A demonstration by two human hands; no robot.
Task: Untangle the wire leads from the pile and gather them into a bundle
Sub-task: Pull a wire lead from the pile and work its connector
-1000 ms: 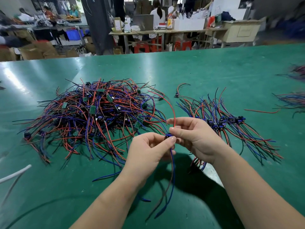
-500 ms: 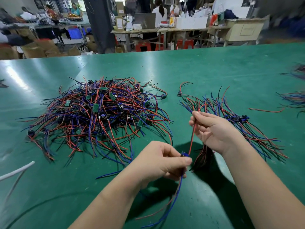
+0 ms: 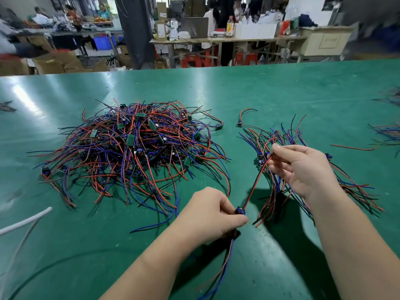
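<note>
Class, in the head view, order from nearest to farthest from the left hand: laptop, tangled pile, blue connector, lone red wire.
1. blue connector, pinched by the left hand.
2. tangled pile, just left.
3. lone red wire, far right.
4. laptop, back bench.

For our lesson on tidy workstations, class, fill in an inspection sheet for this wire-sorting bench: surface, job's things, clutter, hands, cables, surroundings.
Surface: green table, glossy.
Job's things: tangled pile of red, blue and black leads with small green boards; sorted bundle to its right; held lead stretched between both hands.
Clutter: loose red wire and more wire heaps near the right edge; single lead between pile and bundle.
Hands: left hand pinches the held lead at its blue connector; right hand pinches its red and black wires.
Cables: white cable at the left edge.
Surroundings: workbenches with boxes, red stools, people behind.
</note>
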